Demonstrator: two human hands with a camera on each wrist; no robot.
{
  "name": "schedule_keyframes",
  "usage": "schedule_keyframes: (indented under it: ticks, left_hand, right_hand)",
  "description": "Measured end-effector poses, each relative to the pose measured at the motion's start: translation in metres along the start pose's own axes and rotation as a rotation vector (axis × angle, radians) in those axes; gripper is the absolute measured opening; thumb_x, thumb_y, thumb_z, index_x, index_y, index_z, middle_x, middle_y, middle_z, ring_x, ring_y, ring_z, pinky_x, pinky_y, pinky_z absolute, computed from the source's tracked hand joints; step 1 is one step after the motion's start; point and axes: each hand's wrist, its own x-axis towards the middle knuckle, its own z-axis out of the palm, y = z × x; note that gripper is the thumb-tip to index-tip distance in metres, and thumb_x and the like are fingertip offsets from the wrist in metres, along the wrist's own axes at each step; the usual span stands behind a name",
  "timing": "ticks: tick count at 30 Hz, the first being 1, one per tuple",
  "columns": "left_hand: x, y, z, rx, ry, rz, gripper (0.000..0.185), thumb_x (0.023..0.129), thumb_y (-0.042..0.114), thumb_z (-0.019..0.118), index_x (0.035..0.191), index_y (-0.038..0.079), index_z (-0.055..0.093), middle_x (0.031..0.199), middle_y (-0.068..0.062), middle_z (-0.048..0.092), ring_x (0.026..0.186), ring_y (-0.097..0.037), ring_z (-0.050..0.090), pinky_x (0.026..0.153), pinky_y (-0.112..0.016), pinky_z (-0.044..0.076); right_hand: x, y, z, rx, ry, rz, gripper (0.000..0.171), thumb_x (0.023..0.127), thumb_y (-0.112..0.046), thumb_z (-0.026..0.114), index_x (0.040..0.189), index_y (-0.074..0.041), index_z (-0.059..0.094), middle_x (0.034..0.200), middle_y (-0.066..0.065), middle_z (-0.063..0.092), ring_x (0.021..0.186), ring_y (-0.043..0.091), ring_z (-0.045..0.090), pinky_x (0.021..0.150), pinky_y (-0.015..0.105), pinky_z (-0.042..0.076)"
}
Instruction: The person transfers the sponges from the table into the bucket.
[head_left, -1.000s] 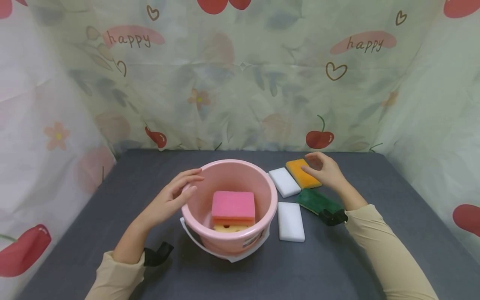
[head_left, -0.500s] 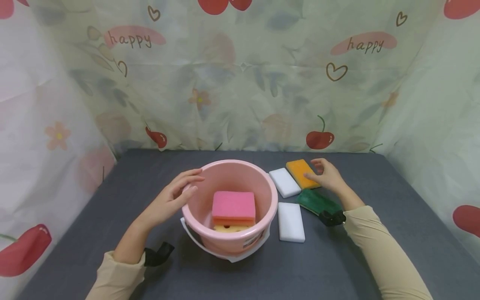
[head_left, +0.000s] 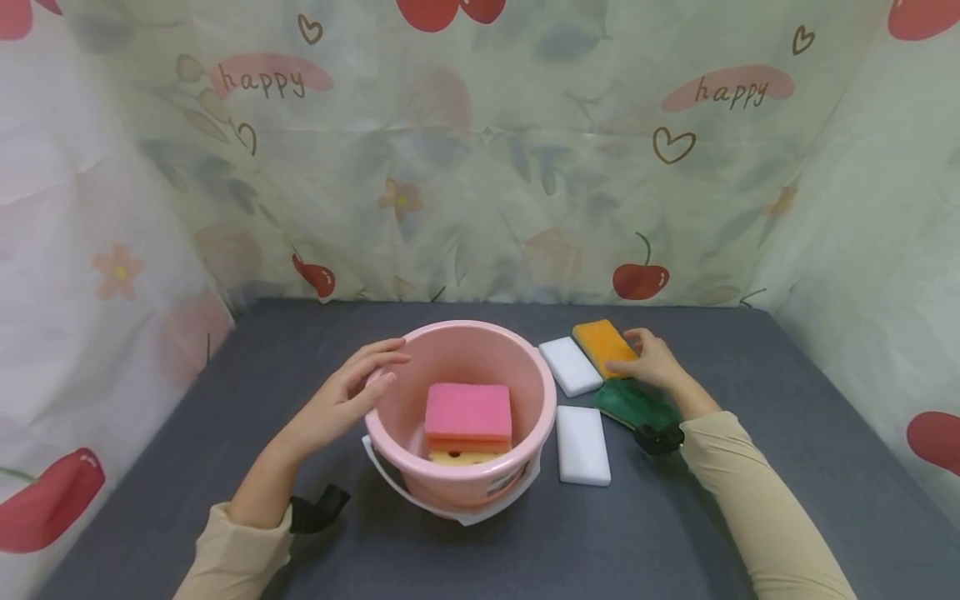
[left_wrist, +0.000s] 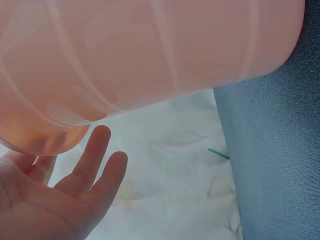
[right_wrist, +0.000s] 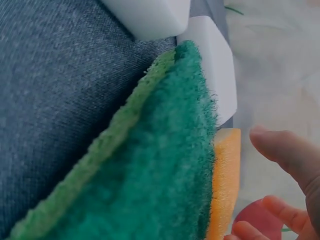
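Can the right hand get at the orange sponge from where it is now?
Probably yes: the right hand is already at the near right edge of the orange sponge, which lies flat with nothing on top.

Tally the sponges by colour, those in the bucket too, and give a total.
White sponge: 2
Orange sponge: 1
Green sponge: 1
Pink-topped sponge, in the bucket: 1
Yellow sponge, under the pink one: 1
Total: 6
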Motion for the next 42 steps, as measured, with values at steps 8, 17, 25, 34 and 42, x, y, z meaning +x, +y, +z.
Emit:
schedule_keyframes:
  ticks: [8, 17, 25, 34, 42]
  left_hand:
    - [-0.001, 0.0, 0.0, 0.007, 0.001, -0.013, 0.036, 0.095, 0.015, 0.049, 0.13, 0.008, 0.051, 0.148, -0.008, 0.033, 0.137, -0.031, 0.029, 0.092, -0.01, 0.039]
    - [-0.001, -0.001, 0.001, 0.003, -0.001, -0.008, 0.036, 0.095, 0.015, 0.049, 0.13, 0.008, 0.051, 0.148, -0.009, 0.033, 0.137, -0.031, 0.029, 0.093, -0.011, 0.04]
    - [-0.001, 0.0, 0.001, 0.01, -0.001, -0.012, 0.037, 0.095, 0.016, 0.049, 0.131, 0.008, 0.05, 0.148, -0.009, 0.033, 0.136, -0.031, 0.03, 0.096, -0.026, 0.045]
    - [0.0, 0.0, 0.0, 0.015, 0.003, -0.006, 0.036, 0.095, 0.016, 0.049, 0.13, 0.008, 0.051, 0.148, -0.009, 0.034, 0.136, -0.03, 0.031, 0.095, -0.017, 0.042]
    - [0.0, -0.001, 0.0, 0.021, 0.003, -0.014, 0.036, 0.095, 0.017, 0.049, 0.13, 0.009, 0.05, 0.148, -0.008, 0.033, 0.136, -0.031, 0.031, 0.099, -0.043, 0.045]
  right_hand:
    - [0.005, 0.005, 0.006, -0.03, -0.015, 0.027, 0.083, 0.083, -0.035, 0.067, 0.139, 0.008, 0.024, 0.134, 0.036, 0.034, 0.12, 0.046, 0.036, 0.099, 0.056, 0.036]
    - [0.006, 0.008, 0.011, -0.06, -0.004, 0.039, 0.085, 0.081, -0.035, 0.068, 0.138, 0.011, 0.024, 0.135, 0.037, 0.032, 0.122, 0.046, 0.034, 0.103, 0.058, 0.032]
    - [0.004, 0.007, 0.013, -0.075, 0.015, 0.053, 0.084, 0.081, -0.033, 0.068, 0.138, 0.011, 0.024, 0.135, 0.037, 0.031, 0.122, 0.046, 0.034, 0.104, 0.058, 0.031]
    - [0.005, 0.007, 0.015, -0.09, 0.026, 0.056, 0.083, 0.082, -0.032, 0.067, 0.138, 0.011, 0.024, 0.135, 0.038, 0.031, 0.121, 0.046, 0.035, 0.104, 0.057, 0.032]
    - [0.005, 0.005, 0.015, -0.092, 0.045, 0.049, 0.081, 0.082, -0.031, 0.065, 0.138, 0.011, 0.024, 0.134, 0.037, 0.032, 0.118, 0.044, 0.037, 0.103, 0.056, 0.034]
